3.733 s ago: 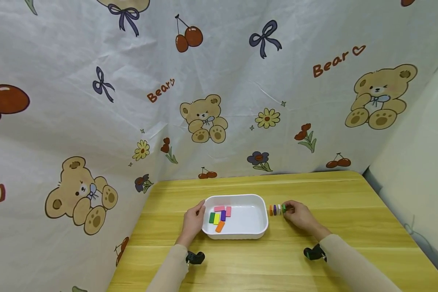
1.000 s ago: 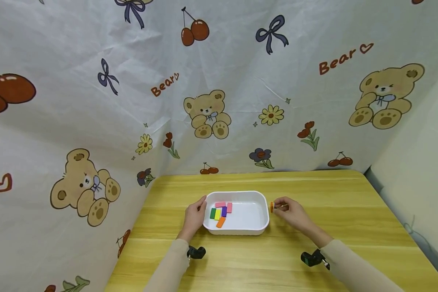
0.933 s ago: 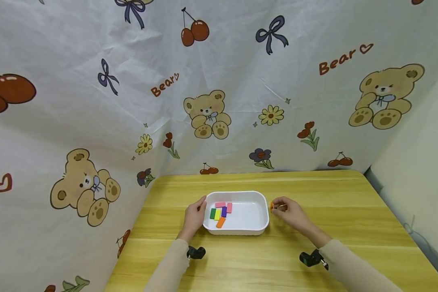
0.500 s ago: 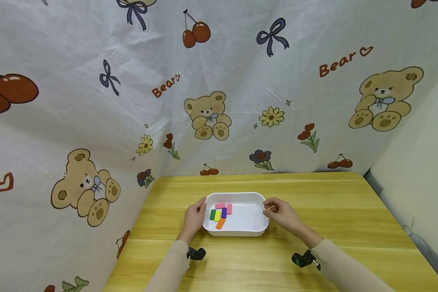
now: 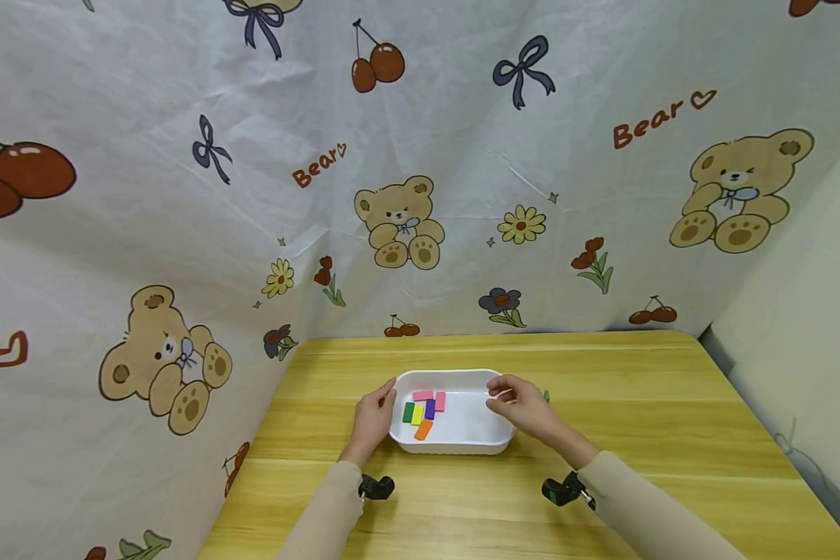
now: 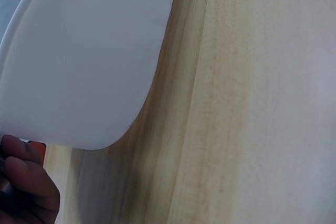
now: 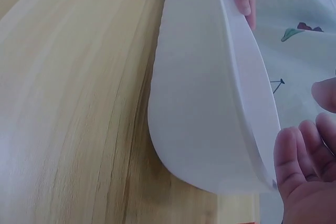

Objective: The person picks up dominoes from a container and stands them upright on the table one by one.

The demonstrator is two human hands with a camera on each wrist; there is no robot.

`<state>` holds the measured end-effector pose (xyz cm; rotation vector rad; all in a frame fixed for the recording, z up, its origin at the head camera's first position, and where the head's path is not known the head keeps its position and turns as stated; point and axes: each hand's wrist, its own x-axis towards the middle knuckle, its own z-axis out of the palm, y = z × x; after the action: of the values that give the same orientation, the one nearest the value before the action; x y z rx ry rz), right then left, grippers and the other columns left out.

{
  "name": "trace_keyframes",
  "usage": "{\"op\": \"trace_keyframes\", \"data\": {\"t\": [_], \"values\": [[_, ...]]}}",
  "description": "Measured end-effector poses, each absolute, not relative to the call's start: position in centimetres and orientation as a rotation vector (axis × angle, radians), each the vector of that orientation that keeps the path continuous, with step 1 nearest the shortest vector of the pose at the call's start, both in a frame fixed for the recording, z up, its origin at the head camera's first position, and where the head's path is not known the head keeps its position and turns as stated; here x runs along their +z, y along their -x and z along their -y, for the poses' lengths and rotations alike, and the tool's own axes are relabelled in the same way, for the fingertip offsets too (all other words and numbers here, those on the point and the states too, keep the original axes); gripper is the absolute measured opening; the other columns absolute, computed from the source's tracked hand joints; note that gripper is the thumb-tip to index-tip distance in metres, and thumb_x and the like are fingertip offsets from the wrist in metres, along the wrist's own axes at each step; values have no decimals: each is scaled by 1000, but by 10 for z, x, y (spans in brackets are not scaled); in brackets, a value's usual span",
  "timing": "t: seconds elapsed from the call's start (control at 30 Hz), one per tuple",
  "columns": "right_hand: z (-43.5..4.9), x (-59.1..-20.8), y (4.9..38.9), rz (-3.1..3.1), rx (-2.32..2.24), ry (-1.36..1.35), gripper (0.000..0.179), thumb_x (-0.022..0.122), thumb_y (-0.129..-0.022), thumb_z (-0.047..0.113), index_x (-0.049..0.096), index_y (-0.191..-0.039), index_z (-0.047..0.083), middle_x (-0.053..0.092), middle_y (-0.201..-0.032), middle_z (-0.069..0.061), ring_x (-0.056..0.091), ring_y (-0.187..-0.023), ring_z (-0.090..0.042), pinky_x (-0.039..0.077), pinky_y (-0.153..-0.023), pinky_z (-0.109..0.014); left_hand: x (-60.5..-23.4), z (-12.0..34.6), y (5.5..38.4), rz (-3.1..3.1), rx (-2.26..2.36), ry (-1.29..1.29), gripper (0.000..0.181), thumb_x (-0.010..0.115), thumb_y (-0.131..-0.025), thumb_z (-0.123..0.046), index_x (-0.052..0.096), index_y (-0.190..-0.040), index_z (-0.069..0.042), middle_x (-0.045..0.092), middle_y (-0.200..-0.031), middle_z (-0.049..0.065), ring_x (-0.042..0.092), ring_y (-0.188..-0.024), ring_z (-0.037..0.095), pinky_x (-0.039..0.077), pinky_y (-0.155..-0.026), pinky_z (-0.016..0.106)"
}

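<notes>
A white rectangular tray (image 5: 476,447) sits on the table. My left hand (image 5: 371,424) grips the tray's left rim, its fingers beside the wall in the left wrist view. Flat domino-like blocks lie in the tray's left half: two pink, a green, a yellow (image 5: 417,414), a purple and an orange block (image 5: 423,429). My right hand (image 5: 528,408) hovers over the tray's right end. In the right wrist view its bent fingers (image 7: 289,150) stand apart from the thumb, with nothing showing between. A green block (image 5: 547,396) peeks out behind this hand, which hides the table beside the tray.
The wooden table (image 5: 637,404) reaches back to a hanging cloth (image 5: 448,303) printed with bears, and on the right to a pale wall (image 5: 798,342). A small red-orange edge (image 7: 247,223) shows at the bottom of the right wrist view.
My right hand has left the row of standing blocks right of the tray and moved left over the tray's right end. My left hand stays at the left rim; the blocks inside lie unmoved.
</notes>
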<state>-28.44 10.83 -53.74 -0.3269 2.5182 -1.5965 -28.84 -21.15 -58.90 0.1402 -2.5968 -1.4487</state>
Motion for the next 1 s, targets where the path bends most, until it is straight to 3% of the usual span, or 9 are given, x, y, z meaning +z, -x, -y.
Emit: {"op": "trace_keyframes", "data": {"t": [0.47, 1.0], "values": [[-90, -542, 288, -2469, -1626, 333, 26, 74, -95, 13, 66, -119, 6, 68, -118, -17, 65, -102, -26, 58, -78, -25, -591, 211, 290, 2610, -1464, -153, 40, 54, -109, -26, 60, -145, -12, 58, -150, 9, 53, -141, 30, 48, -113, 48], [-65, -550, 297, -2524, -1588, 297, 22, 77, -93, 12, 68, -112, 7, 70, -111, -11, 65, -98, -24, 57, -77, -29, -592, 212, 289, 2599, -1470, -139, 39, 54, -109, -26, 61, -145, -13, 60, -149, 9, 55, -140, 29, 50, -111, 47]]}}
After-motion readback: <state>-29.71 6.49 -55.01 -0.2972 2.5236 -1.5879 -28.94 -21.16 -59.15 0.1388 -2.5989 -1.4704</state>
